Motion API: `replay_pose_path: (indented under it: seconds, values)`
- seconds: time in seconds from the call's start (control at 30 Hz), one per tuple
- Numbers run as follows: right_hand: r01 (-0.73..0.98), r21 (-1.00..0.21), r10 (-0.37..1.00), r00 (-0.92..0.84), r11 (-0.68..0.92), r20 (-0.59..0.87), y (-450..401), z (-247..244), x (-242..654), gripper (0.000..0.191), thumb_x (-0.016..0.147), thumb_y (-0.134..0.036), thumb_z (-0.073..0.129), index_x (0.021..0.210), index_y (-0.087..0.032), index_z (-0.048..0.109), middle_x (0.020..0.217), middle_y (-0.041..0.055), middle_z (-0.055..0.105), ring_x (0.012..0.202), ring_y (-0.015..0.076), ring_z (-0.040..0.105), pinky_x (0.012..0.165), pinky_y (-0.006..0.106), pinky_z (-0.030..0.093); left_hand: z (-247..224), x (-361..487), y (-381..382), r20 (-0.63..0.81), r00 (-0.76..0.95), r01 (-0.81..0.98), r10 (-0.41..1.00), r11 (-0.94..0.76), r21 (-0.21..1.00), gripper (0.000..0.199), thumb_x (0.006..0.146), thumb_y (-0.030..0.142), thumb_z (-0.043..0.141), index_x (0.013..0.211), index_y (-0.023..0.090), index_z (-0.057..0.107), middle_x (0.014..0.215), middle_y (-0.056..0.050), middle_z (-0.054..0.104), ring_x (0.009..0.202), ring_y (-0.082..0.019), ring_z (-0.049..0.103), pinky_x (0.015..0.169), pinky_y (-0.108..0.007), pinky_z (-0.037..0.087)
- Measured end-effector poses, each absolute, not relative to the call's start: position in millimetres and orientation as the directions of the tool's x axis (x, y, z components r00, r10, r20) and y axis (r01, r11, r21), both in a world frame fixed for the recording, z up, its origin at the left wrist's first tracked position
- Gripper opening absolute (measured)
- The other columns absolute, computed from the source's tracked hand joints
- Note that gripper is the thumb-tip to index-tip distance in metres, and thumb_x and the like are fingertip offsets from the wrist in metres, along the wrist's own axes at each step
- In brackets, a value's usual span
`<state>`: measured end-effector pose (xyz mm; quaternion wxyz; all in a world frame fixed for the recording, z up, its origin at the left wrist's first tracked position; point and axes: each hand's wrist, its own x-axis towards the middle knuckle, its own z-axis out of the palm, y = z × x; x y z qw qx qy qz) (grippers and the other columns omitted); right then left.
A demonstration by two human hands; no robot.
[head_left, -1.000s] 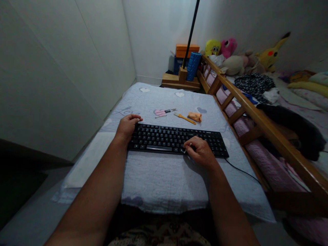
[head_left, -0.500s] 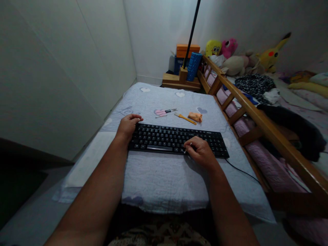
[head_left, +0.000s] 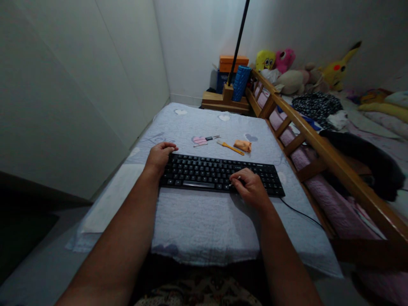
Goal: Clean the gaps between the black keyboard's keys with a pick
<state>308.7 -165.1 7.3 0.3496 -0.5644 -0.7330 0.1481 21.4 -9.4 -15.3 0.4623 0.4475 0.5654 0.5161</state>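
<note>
Just right of the frame's centre, the right hand [head_left: 250, 185] pinches a thin white stick [head_left: 231, 184], seemingly for fine control, over the black keyboard [head_left: 200, 172] lying across mid-frame, whose left end the left hand [head_left: 157, 159], its grip unclear, apparently steadies, with a yellow brush [head_left: 232, 148] beyond, perhaps within easy reach.

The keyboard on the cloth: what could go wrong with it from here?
The thin white stick in the right hand might catch on the keyboard. The black cable, trailing toward the wooden railing, could snag. The soft cloth underneath might bunch up if the keyboard slides.
</note>
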Motion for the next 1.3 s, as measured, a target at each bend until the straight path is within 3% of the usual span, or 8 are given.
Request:
replay_pose_path:
  seconds: [0.83,1.3]
  values:
    - [0.692,-0.632,0.936,-0.213,0.348,0.282,-167.0,9.4,302.6,0.014,0.089,-0.016,0.057,0.084,-0.019,0.07,0.083,0.0062,0.069,0.084,0.0212,0.061,0.077,0.036,0.046,-15.8,21.6,-8.9,-0.07,-0.174,0.024,0.982,0.075,0.997,0.014,0.061,0.022,0.065,0.074,0.018,0.066,0.079,-0.004,0.071,0.087,-0.022,0.064,0.092,-0.038,0.045]
    - [0.699,-0.639,0.943,-0.17,0.319,0.286,-167.0,7.6,306.3,0.016,0.085,-0.012,0.055,0.083,-0.02,0.069,0.084,0.0058,0.068,0.083,0.0207,0.062,0.077,0.035,0.046,-16.7,21.1,-8.0,-0.059,-0.174,0.013,0.983,0.063,0.998,0.012,0.062,0.02,0.065,0.073,0.018,0.067,0.078,-0.005,0.071,0.085,-0.022,0.064,0.093,-0.039,0.045]
